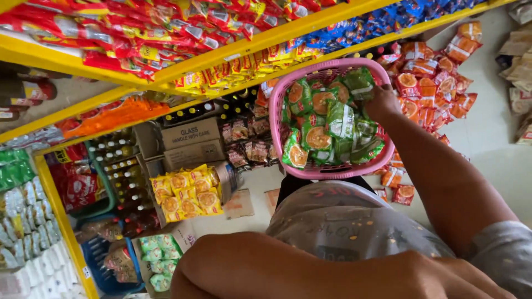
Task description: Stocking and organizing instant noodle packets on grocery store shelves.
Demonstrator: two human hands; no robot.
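A pink plastic basket (332,171) rests on my knee, which is covered by grey patterned cloth. It is full of green snack packets (318,133) with orange round pictures. My right hand (381,102) reaches into the basket's far right corner, fingers closed on a green packet (359,82) at the rim. My left forearm (310,274) lies across the bottom of the view, elbow to the left. The left hand itself is out of sight.
Yellow shelves (266,39) carry red and blue packets above the basket. A heap of orange packets (432,88) lies right of it. On the left are yellow packets (185,194), cardboard boxes (191,141), dark bottles (122,177) and a blue crate (97,254).
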